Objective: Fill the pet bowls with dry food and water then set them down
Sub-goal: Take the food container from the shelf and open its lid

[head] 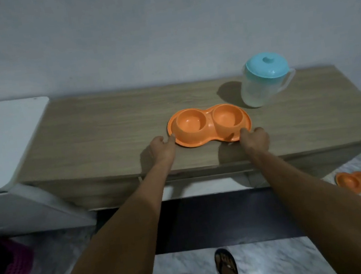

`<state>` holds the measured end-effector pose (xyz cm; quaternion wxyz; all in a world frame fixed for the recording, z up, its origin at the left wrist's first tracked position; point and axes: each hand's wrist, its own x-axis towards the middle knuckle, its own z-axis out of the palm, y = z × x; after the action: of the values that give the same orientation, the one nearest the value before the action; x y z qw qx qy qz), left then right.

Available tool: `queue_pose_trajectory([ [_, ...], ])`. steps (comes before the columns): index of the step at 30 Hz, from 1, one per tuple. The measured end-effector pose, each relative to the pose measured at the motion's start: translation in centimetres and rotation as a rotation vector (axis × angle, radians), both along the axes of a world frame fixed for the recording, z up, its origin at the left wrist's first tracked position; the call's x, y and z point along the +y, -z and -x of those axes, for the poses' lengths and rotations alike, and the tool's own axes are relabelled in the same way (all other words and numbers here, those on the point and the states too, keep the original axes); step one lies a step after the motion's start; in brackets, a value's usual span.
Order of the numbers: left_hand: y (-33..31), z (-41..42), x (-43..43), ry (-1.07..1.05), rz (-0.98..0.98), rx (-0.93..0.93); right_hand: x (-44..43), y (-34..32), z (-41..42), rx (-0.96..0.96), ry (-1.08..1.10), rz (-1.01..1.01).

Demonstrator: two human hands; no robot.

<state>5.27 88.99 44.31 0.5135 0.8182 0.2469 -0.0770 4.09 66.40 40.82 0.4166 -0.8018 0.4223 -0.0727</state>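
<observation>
An orange double pet bowl [209, 124] lies on the wooden table [105, 133], both cups looking empty. My left hand [161, 147] pinches its left rim with the fingertips. At the bowl's front right edge, my right hand [255, 139] grips the rim. Behind and to the right of the bowl stands a clear plastic pitcher [258, 89] with a light blue lid [267, 66]. How much water it holds is unclear.
A second orange double bowl [358, 185] lies on the marble floor at the right. A white cabinet [2, 143] adjoins the table's left end. A pink and dark basket [5, 268] sits at the lower left. My sandalled foot [227, 269] is below.
</observation>
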Motion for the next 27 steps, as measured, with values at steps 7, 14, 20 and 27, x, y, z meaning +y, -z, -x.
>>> queue_pose_trajectory([
  [7, 3.1, 7.7, 5.6, -0.141, 0.042, -0.185, 8.5, 2.2, 9.2, -0.022, 0.116, -0.003],
  [14, 10.6, 10.9, 9.0, 0.018, 0.028, -0.008, 13.8, 8.4, 11.3, 0.069, -0.061, -0.152],
  [20, 17.3, 7.0, 8.3, 0.107, 0.053, -0.032, 15.3, 14.9, 6.3, -0.009, -0.105, -0.23],
  [27, 24.2, 3.9, 6.2, 0.042, 0.027, -0.279, 17.0, 23.4, 1.4, -0.24, -0.084, -0.224],
])
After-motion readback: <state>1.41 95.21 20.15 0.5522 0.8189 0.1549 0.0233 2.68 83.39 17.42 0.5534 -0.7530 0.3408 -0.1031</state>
